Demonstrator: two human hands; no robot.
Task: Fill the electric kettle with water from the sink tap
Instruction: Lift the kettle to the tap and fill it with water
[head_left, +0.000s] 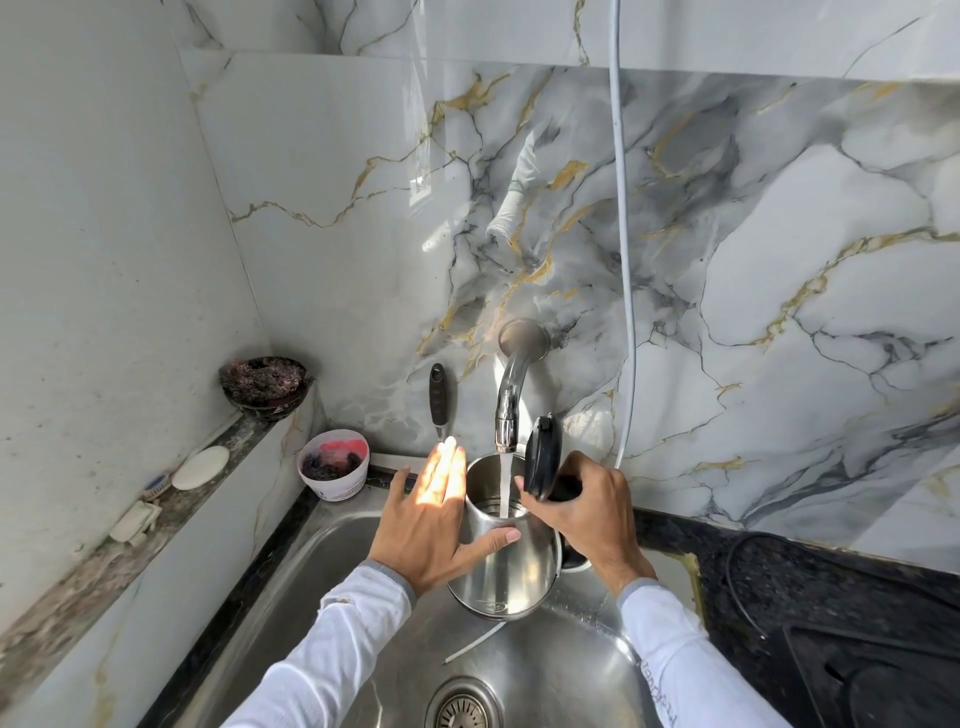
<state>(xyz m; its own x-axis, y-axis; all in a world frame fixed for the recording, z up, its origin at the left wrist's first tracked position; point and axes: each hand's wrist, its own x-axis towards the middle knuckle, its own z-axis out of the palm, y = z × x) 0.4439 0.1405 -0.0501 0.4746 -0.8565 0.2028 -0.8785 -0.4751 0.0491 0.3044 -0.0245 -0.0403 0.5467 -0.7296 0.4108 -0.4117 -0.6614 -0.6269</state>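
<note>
Two hands on one kettle (506, 561), which serves as the landmark. Nearest the viewer, below the kettle, the sink (332, 582) basin and its drain (464, 706) sit ready to catch any spill. The kettle hangs above the basin, tipped toward the tap, so its open mouth faces the stream. On its left side the left hand (431, 525) lies flat against the steel wall, fingers spread, thumb wrapped across the front: a steadying brace, likely against growing weight. On its right side the right hand (582, 512) is closed around the black handle, carrying the load. The lid (542, 457) stands flipped up behind the mouth, clear of the water. Directly above the mouth, the tap (509, 410) runs a thin stream (504, 483) into the kettle. Fill level inside: cannot tell. Left of the kettle, a white tub (335, 465) sits on the sink edge.
</note>
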